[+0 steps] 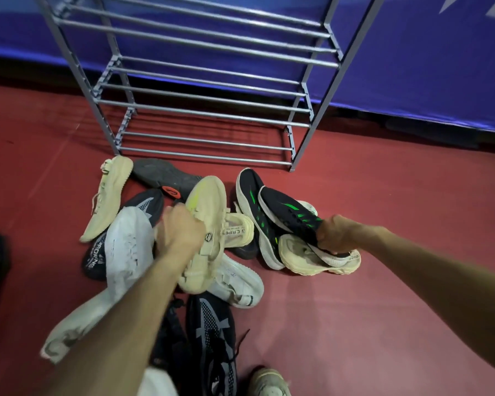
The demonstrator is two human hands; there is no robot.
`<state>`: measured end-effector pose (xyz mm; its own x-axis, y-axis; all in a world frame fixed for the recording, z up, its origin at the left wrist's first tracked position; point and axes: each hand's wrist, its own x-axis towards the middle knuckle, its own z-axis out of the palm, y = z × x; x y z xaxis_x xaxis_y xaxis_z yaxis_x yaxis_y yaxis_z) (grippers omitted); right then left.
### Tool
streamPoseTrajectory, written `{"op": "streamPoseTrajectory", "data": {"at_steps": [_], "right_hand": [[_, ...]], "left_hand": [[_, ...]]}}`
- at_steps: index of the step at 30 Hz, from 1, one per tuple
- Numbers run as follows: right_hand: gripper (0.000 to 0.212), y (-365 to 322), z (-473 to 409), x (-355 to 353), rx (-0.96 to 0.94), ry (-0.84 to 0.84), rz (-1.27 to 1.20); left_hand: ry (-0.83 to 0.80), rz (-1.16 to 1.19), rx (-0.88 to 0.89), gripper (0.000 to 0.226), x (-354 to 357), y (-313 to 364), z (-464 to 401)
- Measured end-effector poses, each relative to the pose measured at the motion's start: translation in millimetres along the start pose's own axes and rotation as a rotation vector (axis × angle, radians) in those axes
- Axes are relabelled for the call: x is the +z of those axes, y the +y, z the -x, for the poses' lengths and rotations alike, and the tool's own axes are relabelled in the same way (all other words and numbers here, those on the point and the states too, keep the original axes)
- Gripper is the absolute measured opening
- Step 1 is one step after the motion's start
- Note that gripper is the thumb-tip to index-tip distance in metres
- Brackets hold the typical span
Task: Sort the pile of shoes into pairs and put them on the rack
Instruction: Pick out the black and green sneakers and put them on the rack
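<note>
Rack point(200, 110): grey metal frame and bars.
Floor point(383, 224): dull red.
Wall panel point(426, 67): deep blue with a white mark at top right.
Knit sneakers point(206, 224): cream, one with a yellow-green streak and black lettering.
Low mesh trainers point(292, 212): black with bright green slashes and white soles.
Woven shoe point(212, 335): black with a grey dotted pattern.
Upturned sole point(160, 174): dark grey with an orange-red patch.

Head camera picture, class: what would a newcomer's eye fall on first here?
A jumbled pile of shoes on the red floor, with the left hand gripping a cream sneaker and the right hand gripping a black shoe with green stripes. Behind the pile stands a grey metal rack, no shoes on its visible shelves.
</note>
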<state>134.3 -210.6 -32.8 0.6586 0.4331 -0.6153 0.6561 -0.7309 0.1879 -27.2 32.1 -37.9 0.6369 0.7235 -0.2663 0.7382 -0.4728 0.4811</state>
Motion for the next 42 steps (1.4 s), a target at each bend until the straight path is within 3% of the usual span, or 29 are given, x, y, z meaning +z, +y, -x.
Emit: {"op": "streamPoseTrajectory", "data": {"at_steps": [3,6,10,16,21,25,28,33,38,42], "right_hand": [[0.03,2.0,5.6,-34.7,-0.075,0.074,0.031],[0.031,-6.3,24.2,-65.9,-0.142,0.148,0.064],[0.034,-7.0,35.3,-82.2,-0.153,0.175,0.081],[0.027,15.6,10.1,-34.6,0.0,0.058,0.077],[0.034,22.5,-15.4,24.2,0.139,-0.062,-0.062],[0.043,15.2,-18.4,40.7,0.298,-0.022,-0.316],[0.044,20.5,-23.6,31.0,0.457,0.041,-0.685],[0.03,29.4,-15.7,28.1,0.467,-0.156,-1.316],[0.018,18.4,-15.5,39.4,0.343,-0.261,-1.205],[0.013,-0.5,-22.8,25.1,0.216,0.013,-1.074]], "left_hand": [[0.049,0.086,0.088,0.028,14.3,38.6,23.3],[-0.11,0.105,0.147,0.024,34.4,76.8,48.7],[-0.415,0.159,-0.005,0.032,67.5,93.5,59.4],[-0.512,0.158,-0.198,0.038,127.2,79.2,40.2],[-0.409,0.212,-0.216,0.037,161.1,80.3,26.4],[-0.327,0.135,-0.183,0.038,159.1,88.7,30.2],[-0.225,0.075,-0.106,0.038,139.4,96.9,25.3],[-0.131,-0.032,0.01,0.035,97.2,86.1,6.0],[-0.039,-0.006,-0.017,0.033,60.3,67.9,-4.7],[0.012,0.073,-0.048,0.041,37.8,73.7,-20.9]]}}
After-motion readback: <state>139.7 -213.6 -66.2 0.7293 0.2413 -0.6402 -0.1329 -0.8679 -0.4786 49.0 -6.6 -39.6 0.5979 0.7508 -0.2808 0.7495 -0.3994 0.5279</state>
